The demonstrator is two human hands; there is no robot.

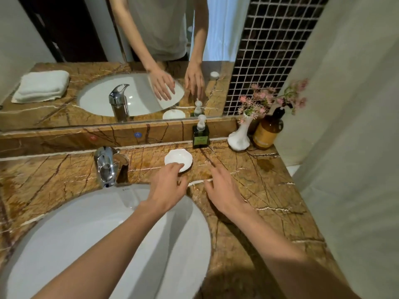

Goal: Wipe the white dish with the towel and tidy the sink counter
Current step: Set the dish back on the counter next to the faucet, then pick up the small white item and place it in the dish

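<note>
**Two hands reach toward a white dish beside the sink**

A person stands at a brown marble surface with a white oval sink set into it. Both bare arms stretch forward from the bottom of the view.

The left hand is spread loosely, fingers slightly curled; its fingertips reach the near edge of the dish, though I cannot tell whether they grip it. The dish is small, white and shell-shaped, and lies flat behind the sink, to the right of the chrome tap.

The right hand is open with its fingers extended, just to the right of the dish, and holds nothing. Whether it touches the marble is unclear.

Behind the dish, against the low marble ledge, stands a green pump bottle. Further right, in the corner, are a white vase of pink flowers and an amber bottle.

A mirror runs along the back. In its reflection a folded white towel lies on the surface at the left side of the sink; the towel itself is out of direct view.
</note>
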